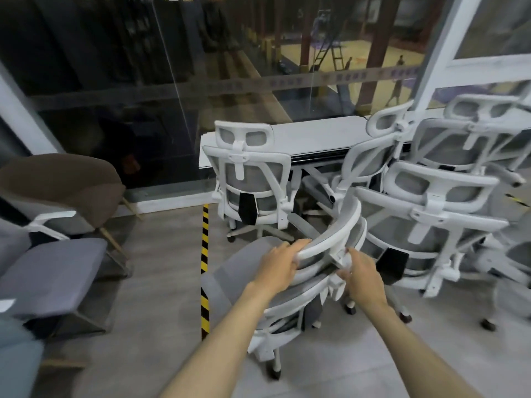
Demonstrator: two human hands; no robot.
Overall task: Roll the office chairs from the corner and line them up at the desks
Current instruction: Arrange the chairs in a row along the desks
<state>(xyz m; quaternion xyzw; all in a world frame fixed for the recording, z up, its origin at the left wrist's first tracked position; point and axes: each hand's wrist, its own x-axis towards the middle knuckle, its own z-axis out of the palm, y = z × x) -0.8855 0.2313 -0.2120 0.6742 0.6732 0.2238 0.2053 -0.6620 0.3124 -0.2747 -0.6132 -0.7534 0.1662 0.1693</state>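
Glass wall (143,90) across far side, white desk (310,136) against it. Cluster of white mesh chairs (431,214) packed tight at right; one chair (253,182) already parked at desk's left end. Held chair (290,285) near centre, back toward camera, seat facing left. Left hand (277,267) curls over top rail of backrest; right hand (362,278) grips white bracket behind it. Judgement — light frame on castors, rolls easily; plastic rail stiff, mesh soft, so push from rail, not mesh.
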